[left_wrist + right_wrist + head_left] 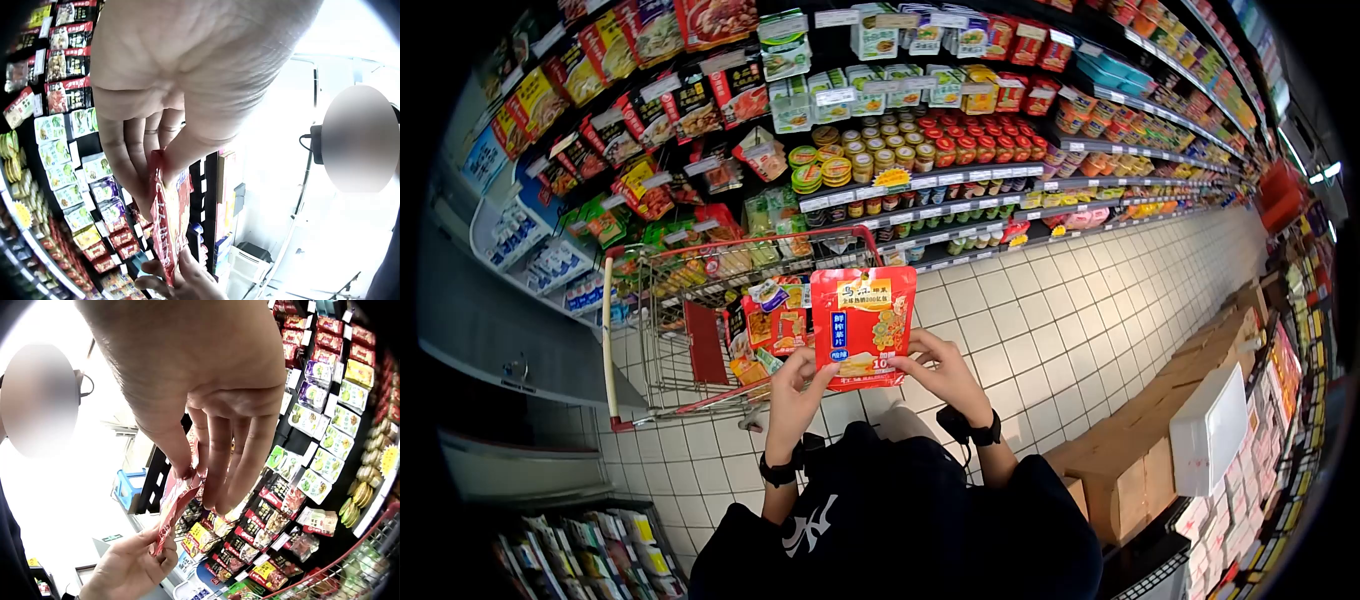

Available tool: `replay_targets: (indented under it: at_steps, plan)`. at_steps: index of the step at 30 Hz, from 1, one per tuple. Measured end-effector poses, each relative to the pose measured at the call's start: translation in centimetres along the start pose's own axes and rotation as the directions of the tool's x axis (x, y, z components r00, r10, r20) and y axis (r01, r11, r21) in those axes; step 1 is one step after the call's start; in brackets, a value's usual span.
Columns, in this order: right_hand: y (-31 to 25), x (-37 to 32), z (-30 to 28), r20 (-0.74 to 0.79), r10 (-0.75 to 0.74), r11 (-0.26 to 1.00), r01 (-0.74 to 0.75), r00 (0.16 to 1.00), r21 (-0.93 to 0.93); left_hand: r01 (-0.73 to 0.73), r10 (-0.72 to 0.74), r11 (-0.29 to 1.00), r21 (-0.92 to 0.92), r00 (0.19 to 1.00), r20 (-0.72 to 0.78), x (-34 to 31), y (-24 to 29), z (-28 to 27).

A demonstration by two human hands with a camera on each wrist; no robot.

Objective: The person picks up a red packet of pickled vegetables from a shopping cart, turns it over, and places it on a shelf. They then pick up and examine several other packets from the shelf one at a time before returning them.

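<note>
A red foil food pouch with Chinese lettering and a small hang hole at its top is held upright in front of the body. My left hand pinches its lower left corner between thumb and fingers. At the lower right edge my right hand grips it the same way. Seen edge-on in the left wrist view, the pouch runs between both hands. The right wrist view shows its crimped edge under the right thumb. Behind it stands a wire shopping cart with several colourful packets inside.
Shelves of jars and hanging pouches curve along the far side. Cardboard boxes line the right, with a white foam box on top. Pale floor tiles stretch between. A rack of packets stands at lower left.
</note>
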State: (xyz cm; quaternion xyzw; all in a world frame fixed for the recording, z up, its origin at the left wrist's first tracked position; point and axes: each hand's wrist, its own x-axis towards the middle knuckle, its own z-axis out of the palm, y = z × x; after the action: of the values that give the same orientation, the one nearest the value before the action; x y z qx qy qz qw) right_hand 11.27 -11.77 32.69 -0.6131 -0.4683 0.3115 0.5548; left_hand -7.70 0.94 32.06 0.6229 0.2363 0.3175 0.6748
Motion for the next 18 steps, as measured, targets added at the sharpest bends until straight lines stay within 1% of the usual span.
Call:
replay_targets:
  at_steps: [1, 4, 7, 9, 11, 12, 13, 15, 18]
  plan:
    - [0.0, -0.5, 0.0, -0.028, -0.016, 0.999, 0.015, 0.999, -0.037, 0.003, -0.003, 1.0, 0.002, 1.0, 0.023, 0.3, 0.0, 0.1]
    - [0.2, -1.6, -0.4, -0.091, 0.005, 0.998, -0.011, 0.996, -0.06, -0.038, 0.037, 0.999, 0.002, 0.991, 0.128, 1.1, 0.0, 0.7]
    - [-0.6, -2.1, -0.5, -0.145, 0.048, 0.998, -0.053, 0.988, -0.028, -0.023, 0.024, 1.0, -0.008, 0.98, 0.199, 1.9, 0.4, 1.1]
    - [-0.4, -2.5, -0.3, -0.165, 0.042, 0.999, -0.043, 0.985, 0.0, -0.008, 0.01, 1.0, -0.013, 0.98, 0.198, 1.9, 0.9, 1.6]
    - [-0.7, -2.4, -0.4, -0.213, 0.019, 0.998, -0.005, 0.977, 0.069, -0.013, 0.022, 0.999, -0.049, 0.982, 0.188, 2.2, 1.1, 2.0]
    - [-0.6, -2.3, -0.7, -0.196, 0.049, 0.996, -0.033, 0.979, 0.084, -0.023, 0.029, 0.999, -0.037, 0.981, 0.19, 2.4, 1.2, 2.1]
    - [-0.9, -1.9, -1.0, -0.197, 0.005, 0.999, 0.001, 0.98, 0.032, -0.034, 0.041, 0.999, -0.043, 0.981, 0.188, 2.6, 1.0, 2.0]
    - [-1.6, -1.5, -1.2, -0.209, -0.031, 0.997, 0.045, 0.977, 0.062, -0.093, 0.093, 0.996, -0.007, 0.981, 0.17, 2.8, 2.3, 2.4]
    - [-2.1, -1.2, -2.0, -0.223, -0.035, 0.991, 0.062, 0.974, 0.115, -0.09, 0.082, 0.995, 0.045, 0.983, 0.163, 2.9, 3.5, 3.2]
